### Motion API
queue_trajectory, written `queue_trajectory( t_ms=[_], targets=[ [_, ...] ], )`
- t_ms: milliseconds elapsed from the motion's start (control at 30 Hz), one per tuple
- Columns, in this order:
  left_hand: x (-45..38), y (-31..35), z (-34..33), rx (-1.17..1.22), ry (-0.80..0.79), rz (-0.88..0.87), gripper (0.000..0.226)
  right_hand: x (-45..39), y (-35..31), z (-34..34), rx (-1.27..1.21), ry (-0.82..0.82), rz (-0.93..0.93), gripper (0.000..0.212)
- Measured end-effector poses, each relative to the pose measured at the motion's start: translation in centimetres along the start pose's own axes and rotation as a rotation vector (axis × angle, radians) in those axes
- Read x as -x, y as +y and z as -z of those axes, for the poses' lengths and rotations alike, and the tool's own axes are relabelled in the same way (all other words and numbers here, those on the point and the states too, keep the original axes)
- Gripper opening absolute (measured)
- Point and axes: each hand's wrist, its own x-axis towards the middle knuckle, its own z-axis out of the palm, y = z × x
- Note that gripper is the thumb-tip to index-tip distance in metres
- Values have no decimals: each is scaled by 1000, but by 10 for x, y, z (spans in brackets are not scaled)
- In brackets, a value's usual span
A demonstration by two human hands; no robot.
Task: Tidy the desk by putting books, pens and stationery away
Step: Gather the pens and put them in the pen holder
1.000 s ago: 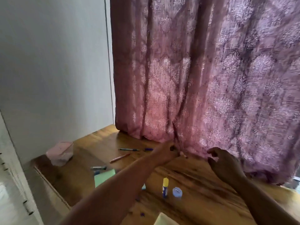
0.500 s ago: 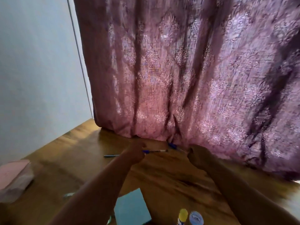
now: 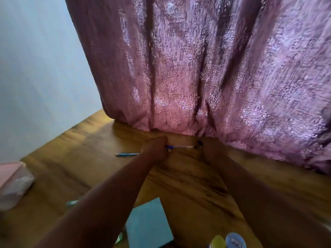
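Observation:
My left hand (image 3: 155, 149) reaches to the far edge of the wooden desk (image 3: 188, 176), just below the curtain. Its fingers are closed on the blue end of a clear-barrelled pen (image 3: 180, 146), which points right. My right hand (image 3: 209, 151) lies curled beside the pen's tip. A small dark blue piece (image 3: 199, 143) shows at its fingertips, and I cannot tell whether they hold it. A second blue pen (image 3: 127, 154) lies on the desk left of my left hand.
A pink patterned curtain (image 3: 206, 77) hangs down onto the back of the desk. A pink box (image 3: 12, 179) stands at the left edge. Near me lie a teal notebook (image 3: 148, 224), a yellow-capped glue stick (image 3: 217, 241), a round blue lid (image 3: 235, 240) and a small item (image 3: 72, 202).
The view has closed in on the desk's back edge. My left hand has shifted left from the curtain hem onto the clear pen. My right hand has lowered beside the pen's tip.

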Motion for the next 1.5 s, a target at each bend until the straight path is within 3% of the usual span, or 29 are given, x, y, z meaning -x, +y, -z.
queue_trajectory(
  t_ms=[100,333,467,600,833,1067,1333,1500],
  targets=[
    [10,12,13,136,62,9,20,23,2,23,-146,49,-28,44],
    [47,123,86,826,190,-92,17,105,32,152,-381,388,-202,38],
    [86,227,102,1113,-63,-227,9,201,58,248,-629,618,-271,47],
    [136,341,104,1240,-316,-386,9,303,97,326,-769,815,-311,43],
    [221,524,51,1186,-494,-624,10,441,193,400,-691,1074,-485,36],
    [261,658,-73,986,-576,-613,18,512,324,382,-678,1057,-656,34],
    [268,679,-160,593,-564,-520,16,516,382,314,-742,846,-679,36],
    [266,675,-171,449,-525,-546,14,503,381,314,-669,888,-608,38]
  ],
)
